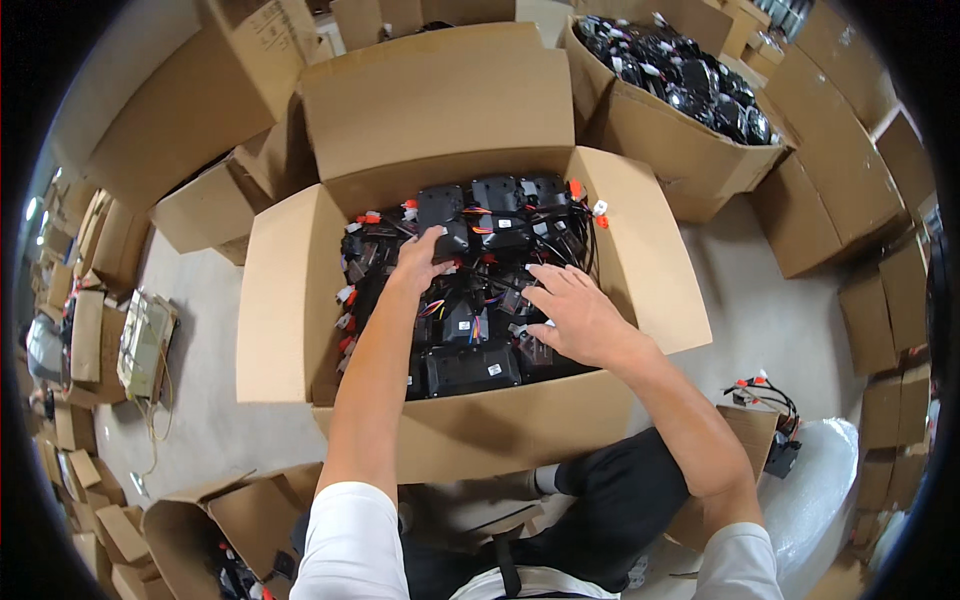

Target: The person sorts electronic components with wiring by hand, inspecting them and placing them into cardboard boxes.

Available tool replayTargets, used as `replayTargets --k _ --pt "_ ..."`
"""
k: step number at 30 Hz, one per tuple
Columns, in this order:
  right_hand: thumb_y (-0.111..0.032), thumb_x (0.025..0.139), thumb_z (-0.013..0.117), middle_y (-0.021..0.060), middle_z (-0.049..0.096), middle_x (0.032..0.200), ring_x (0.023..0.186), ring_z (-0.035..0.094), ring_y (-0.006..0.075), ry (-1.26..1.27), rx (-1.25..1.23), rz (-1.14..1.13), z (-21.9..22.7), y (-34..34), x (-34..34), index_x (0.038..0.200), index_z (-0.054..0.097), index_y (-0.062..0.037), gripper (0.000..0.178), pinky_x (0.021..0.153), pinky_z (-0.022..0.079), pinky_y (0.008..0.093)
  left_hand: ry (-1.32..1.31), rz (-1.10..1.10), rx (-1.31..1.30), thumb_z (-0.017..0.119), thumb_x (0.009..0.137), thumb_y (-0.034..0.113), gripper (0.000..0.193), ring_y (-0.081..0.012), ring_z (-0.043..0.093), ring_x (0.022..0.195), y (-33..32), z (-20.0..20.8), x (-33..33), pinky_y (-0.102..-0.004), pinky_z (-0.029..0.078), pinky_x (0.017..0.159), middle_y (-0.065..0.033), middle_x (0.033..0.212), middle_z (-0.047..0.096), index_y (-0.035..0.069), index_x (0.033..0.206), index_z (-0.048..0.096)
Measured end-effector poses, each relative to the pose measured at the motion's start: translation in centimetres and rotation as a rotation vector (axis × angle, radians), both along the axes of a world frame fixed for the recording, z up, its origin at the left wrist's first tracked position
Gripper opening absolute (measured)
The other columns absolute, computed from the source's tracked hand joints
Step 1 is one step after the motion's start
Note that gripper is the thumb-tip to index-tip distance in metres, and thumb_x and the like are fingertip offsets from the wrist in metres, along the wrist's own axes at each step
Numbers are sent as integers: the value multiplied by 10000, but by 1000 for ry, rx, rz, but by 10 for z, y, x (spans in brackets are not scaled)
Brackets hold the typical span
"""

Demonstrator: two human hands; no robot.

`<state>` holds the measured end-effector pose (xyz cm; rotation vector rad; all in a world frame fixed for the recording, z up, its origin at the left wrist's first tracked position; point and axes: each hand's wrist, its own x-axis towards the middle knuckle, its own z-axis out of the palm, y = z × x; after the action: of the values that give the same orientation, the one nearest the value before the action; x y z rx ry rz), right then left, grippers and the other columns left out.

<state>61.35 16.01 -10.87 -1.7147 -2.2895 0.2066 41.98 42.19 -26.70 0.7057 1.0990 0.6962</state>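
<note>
A large open cardboard box (480, 430) stands before me, filled with black plastic electronic units that have bundled cables and red and white connectors. My left hand (420, 262) grips the lower corner of one black unit (441, 205) near the box's far side, its fingertips partly hidden. Over the middle right of the contents is my right hand (575, 312), fingers spread and nothing held, close above cables and a dark unit; whether it touches them I cannot tell. Another wide black unit (472, 368) lies along the near wall.
Behind to the right, a carton (660, 135) brims with black glossy parts. A beige machine (146, 345) with a cord sits on the floor at left. Bubble wrap (818, 500) and a cabled black unit (783, 455) are at lower right. Another open carton (265, 520) is at lower left.
</note>
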Motion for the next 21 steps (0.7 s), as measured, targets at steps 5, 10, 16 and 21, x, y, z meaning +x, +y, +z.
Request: replayTargets --k 5,10,16,21 --pt "-248 789 781 215 528 1368 1279 508 374 -27 -19 167 1 4 -42 1169 629 -34 463 1110 374 494 712 -82 612 746 827 458 464 -302 702 968 -29 29 -57 -412 531 894 -143 969 737 10 944 720" --pt "-171 839 730 204 568 1374 1296 511 375 -2 -213 225 -13 -17 -35 1274 615 -31 470 1117 390 456 474 -650 897 656 937 385 479 -230 693 955 -136 189 -157 -371 524 914 -165 1042 730 -49 1139 661" --pt "-122 849 696 222 641 1230 1156 615 368 97 -372 307 12 -22 -64 1246 587 39 443 1006 466 400 898 -67 647 616 999 309 433 -143 675 991 -347 333 -428 -302 531 883 -90 1035 731 -42 1250 639" --pt "-79 856 656 213 682 1060 979 660 314 212 -603 320 27 -30 -115 1233 578 33 401 901 493 359 937 377 186 683 954 225 253 -89 622 708 -538 250 -549 -257 520 667 -25 778 668 -26 938 703"
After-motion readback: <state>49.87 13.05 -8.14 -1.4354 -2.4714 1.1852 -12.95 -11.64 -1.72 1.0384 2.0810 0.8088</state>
